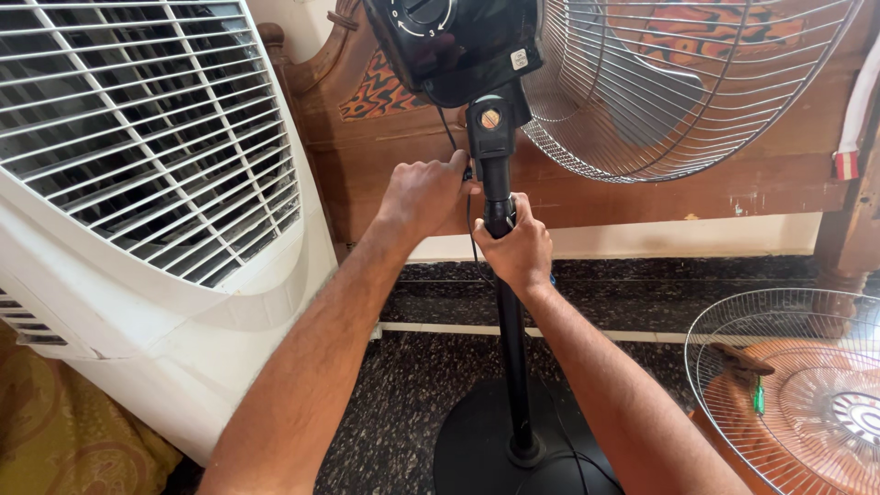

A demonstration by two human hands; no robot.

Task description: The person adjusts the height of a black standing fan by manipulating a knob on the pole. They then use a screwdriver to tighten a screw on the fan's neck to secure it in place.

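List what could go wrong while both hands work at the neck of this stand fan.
1. The left hand works at the joint under the motor housing while the right hand grips the pole; if the joint loosens, the head may drop.
2. The loose front grille lies close beside the base and could be stepped on.
3. The cord could snag.

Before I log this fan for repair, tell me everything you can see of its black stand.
The stand is a slim black pole, glossy like painted metal, rising upright from a round black base on the speckled floor. At its top a black neck joint with an orange-centred screw carries the motor housing and wire guard. The right hand grips the pole below the joint; the left hand touches the joint's side. A thin black cord hangs beside it.
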